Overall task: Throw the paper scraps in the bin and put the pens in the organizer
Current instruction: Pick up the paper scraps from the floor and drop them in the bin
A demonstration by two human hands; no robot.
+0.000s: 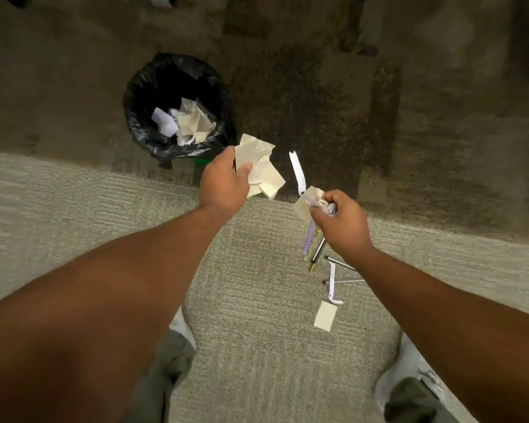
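While both hands hover over ribbed carpet point(257, 285), the left hand point(225, 178) pinches flat cream scraps point(261, 169); the right hand point(341, 222) fists crumpled paper point(307, 201). Black-lined round bin point(141, 117) holds torn scraps. Pens point(318, 250) lie on carpet below the right hand.

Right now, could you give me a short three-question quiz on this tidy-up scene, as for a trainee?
1. True or false: the round bin with the black plastic liner already holds paper.
2. What does the left hand grip: (a) a pen, (b) cream paper scraps, (c) nothing?
3. Fill in: the loose pens lie on the pale ribbed ____, below the right hand.

Key: 1 true. 2 (b). 3 carpet; a cream rectangular scrap lies there too, and the right hand is closed on crumpled scraps.
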